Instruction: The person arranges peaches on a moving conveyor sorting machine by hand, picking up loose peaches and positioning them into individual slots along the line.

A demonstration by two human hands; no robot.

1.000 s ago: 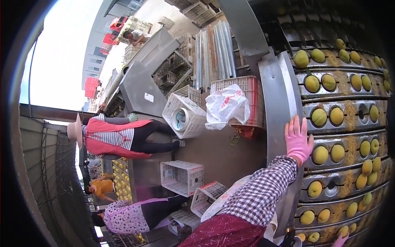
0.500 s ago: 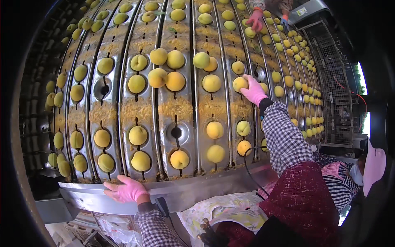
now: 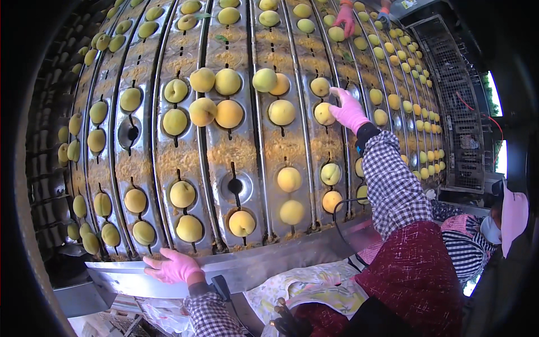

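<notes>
Yellow peaches sit in round metal cups on a slatted conveyor in front of me. My right hand [image 3: 349, 112], in a pink glove, reaches over the middle rows with thumb and forefinger apart. Its thumb is at the edge of one peach [image 3: 324, 114], which rests in a cup. Just beyond the forefinger is another peach [image 3: 320, 87]. My left hand [image 3: 173, 266], also pink-gloved, lies with spread fingers on the metal rail [image 3: 129, 275] at the near edge. Left of centre, several peaches [image 3: 227, 82] crowd together, some resting off their cups.
Empty cups show at the left [image 3: 132, 132] and near the middle [image 3: 235, 186]. Yellow pulp [image 3: 233, 150] coats the slats. Another person's pink-gloved hand [image 3: 345, 21] is over the far rows. A person in a pink hat [image 3: 514, 219] stands at right. A black cable [image 3: 337, 222] loops over the rail.
My right thumb and forefinger have parted around the peach, which sits in its cup. The whole view has shifted and tilted slightly. My left hand stays on the rail.
</notes>
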